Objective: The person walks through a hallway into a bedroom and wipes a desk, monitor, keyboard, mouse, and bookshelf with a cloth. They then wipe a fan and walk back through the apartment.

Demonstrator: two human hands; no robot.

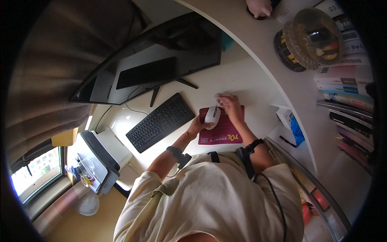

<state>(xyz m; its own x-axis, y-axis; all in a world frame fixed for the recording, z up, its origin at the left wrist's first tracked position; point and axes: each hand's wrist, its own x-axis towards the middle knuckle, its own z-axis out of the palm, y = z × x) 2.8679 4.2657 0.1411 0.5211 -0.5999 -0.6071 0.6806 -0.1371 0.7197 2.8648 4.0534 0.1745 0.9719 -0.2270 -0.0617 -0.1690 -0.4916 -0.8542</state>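
My left hand [197, 125] grips a white computer mouse [212, 117] by its side and rear, over a dark red mouse pad [219, 133] that bears writing. Just beyond the front of the mouse is my right hand [231, 104], blurred by motion. Its fingers are bent around a pale blurred patch, and whether they hold something there I cannot tell. A thin line, perhaps the mouse's cable, runs up from near the fingers. To the left of the pad lies a black keyboard [160, 122], set at a slant on the white desk [239, 75].
Behind the keyboard stands a dark monitor [187, 45] on splayed legs [186, 83]. A printer [105, 169] with small items on top is at left, by a window [39, 172]. Shelves [290, 90] on the right carry books [344, 80] and a glass globe ornament [319, 36].
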